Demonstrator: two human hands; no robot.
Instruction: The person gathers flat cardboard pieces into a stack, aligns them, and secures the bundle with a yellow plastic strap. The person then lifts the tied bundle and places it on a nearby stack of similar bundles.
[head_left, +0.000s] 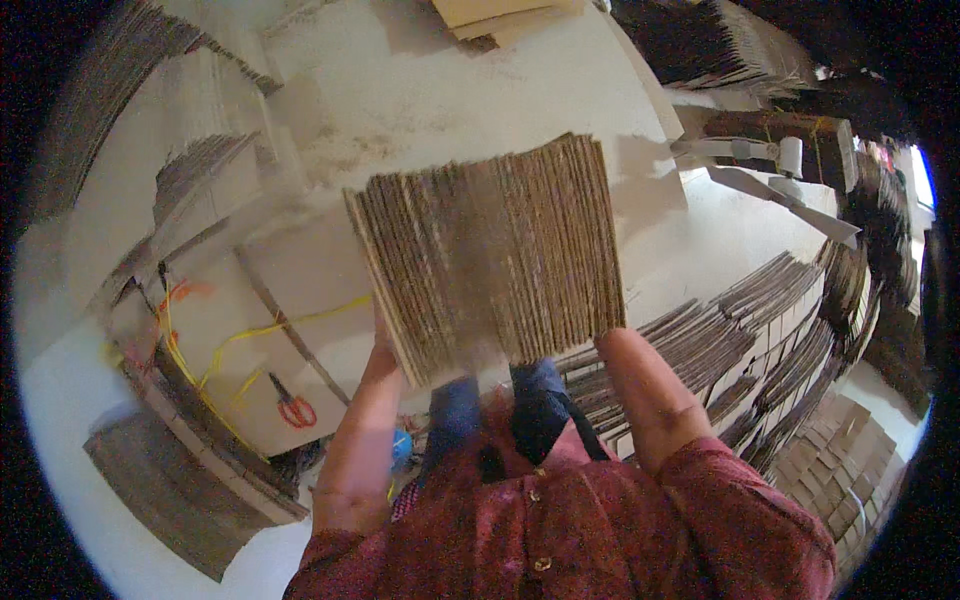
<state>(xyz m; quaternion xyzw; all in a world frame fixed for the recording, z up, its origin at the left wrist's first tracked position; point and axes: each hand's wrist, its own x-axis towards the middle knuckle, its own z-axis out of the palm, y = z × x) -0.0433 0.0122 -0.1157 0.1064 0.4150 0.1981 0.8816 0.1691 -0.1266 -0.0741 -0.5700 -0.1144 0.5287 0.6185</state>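
Note:
A thick stack of flat brown cardboard pieces [490, 250] is held up in front of my body, its layered edges facing me. My left hand [383, 335] is at its left side, mostly hidden behind the outer sheet. At the lower right corner, my right hand [612, 340] supports the other side, its fingers out of sight. The stack spans the gap between both hands, slightly tilted, and its near edge is a little blurred.
Orange-handled scissors [292, 405] and yellow strapping [270, 328] lie on a cardboard surface at left. Rows of stacked cardboard [700, 345] stand at right, below a pale fan [780, 170]. More cardboard [500, 15] lies at the far side.

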